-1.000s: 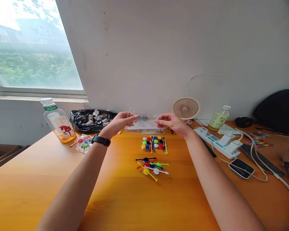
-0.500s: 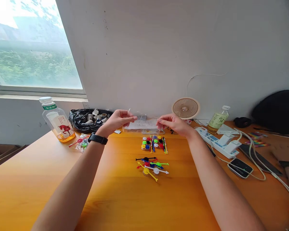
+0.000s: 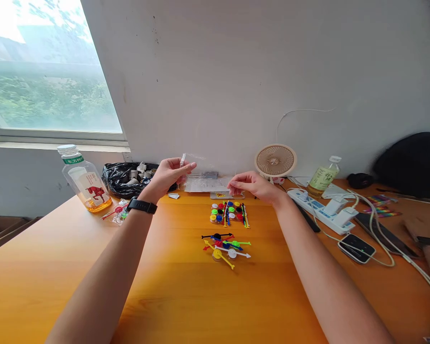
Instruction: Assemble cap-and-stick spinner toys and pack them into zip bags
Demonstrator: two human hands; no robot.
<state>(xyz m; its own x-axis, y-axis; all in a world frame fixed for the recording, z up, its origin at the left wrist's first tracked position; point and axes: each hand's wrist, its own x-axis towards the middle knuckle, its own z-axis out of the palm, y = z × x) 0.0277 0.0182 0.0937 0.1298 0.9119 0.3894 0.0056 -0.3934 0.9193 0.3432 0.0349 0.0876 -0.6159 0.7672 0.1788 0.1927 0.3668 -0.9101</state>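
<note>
Both hands are raised over the far part of the table, a clear plastic bag (image 3: pixel 199 163) stretched between them. My left hand (image 3: pixel 166 177), with a black watch band on its wrist, pinches the bag's left edge between thumb and fingers. My right hand (image 3: pixel 252 185) pinches near its lower right side, fingers pressed together. Nearer to me lies a loose group of assembled arrow spinners (image 3: pixel 225 246) in yellow, white, green, red, blue and black. Behind them are rows of coloured round spinner bases (image 3: pixel 218 213) with loose arrow pointers (image 3: pixel 246 216) beside them.
At left stand a large drink bottle (image 3: pixel 89 184), a black plastic bag (image 3: pixel 116 179) of scraps and a small packet (image 3: pixel 119 212) of spinner parts. At right are a fan (image 3: pixel 275 160), another bottle (image 3: pixel 322 179), a power strip (image 3: pixel 318 212), cables and a small white-and-black device (image 3: pixel 357 248).
My left hand has shifted left and slightly up, and my right hand slightly left. More of the clear bag now shows spread between them. The spinners on the table stay put.
</note>
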